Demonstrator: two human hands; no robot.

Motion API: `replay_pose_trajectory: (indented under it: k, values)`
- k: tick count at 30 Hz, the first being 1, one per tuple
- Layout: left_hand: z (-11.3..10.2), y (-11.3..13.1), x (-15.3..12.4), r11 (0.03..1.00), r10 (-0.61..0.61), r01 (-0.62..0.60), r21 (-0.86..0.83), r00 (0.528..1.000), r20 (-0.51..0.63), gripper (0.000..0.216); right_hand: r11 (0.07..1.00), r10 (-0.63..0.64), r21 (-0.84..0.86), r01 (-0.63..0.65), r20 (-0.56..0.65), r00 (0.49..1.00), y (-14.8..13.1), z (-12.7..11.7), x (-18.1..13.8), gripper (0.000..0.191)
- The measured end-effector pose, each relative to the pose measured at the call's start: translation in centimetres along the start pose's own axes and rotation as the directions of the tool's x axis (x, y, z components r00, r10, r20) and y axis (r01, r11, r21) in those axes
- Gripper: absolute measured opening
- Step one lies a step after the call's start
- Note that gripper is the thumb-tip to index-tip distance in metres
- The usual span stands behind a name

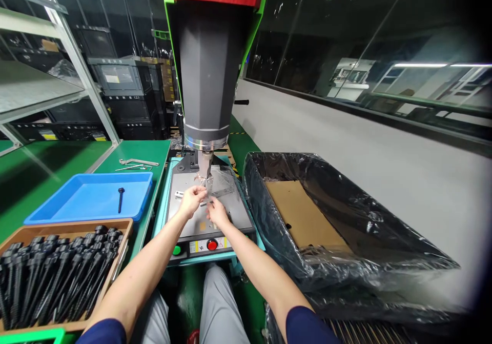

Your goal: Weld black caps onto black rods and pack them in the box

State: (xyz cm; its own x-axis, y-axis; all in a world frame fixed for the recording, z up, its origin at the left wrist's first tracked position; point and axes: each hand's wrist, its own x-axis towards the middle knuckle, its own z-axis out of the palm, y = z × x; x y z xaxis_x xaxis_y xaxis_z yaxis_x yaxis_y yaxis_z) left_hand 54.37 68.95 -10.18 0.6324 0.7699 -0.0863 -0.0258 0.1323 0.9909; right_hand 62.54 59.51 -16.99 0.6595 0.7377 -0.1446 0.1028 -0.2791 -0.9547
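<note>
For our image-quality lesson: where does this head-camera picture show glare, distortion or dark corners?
Head view: lights glare in the window; the shelf post leans from the wide lens; the right edge darkens; the clear plastic by the left hand is indistinct.

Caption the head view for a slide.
Left hand pinches clear plastic film under the machine horn, right hand alongside; blue tray, black bolts nearby.

Flat grey metal press plate [235,213]: matt, smooth. On it, crinkled clear plastic film [223,180]: glossy. Left of plate, blue plastic tray [84,203]: smooth. Right of plate, black plastic bin liner [346,208]: shiny, wrinkled.
</note>
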Motion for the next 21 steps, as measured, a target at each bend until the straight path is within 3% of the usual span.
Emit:
replay_pose_trajectory:
  k: [2,6,10,15,21]
  values:
    - [0.2,0.5,-0.2,0.998,-0.024,0.023,-0.063,1.0,-0.006,0.037,0.985,-0.128,-0.13,0.115,-0.097,0.987,-0.5,-0.3,0.8,0.044]
    - [0.2,1.6,-0.2,0.992,-0.01,0.01,-0.127,1.0,-0.006,0.037,0.912,-0.373,-0.287,0.295,-0.276,0.886,-2.1,-1.2,2.5,0.046]
    - [-0.1,2.8,0.2,0.985,0.015,-0.019,-0.172,1.0,-0.023,0.048,0.858,-0.488,-0.322,0.401,-0.266,0.831,-4.7,-1.7,4.4,0.051]
    - [-0.8,3.6,0.9,0.973,0.013,-0.032,-0.227,0.996,-0.083,0.078,0.853,-0.48,-0.3,0.428,-0.128,0.868,-7.6,-1.7,6.8,0.034]
    - [-1.3,3.9,1.4,0.967,0.005,-0.037,-0.253,0.992,-0.127,0.08,0.867,-0.475,-0.245,0.435,-0.136,0.87,-10.0,-2.1,7.2,0.018]
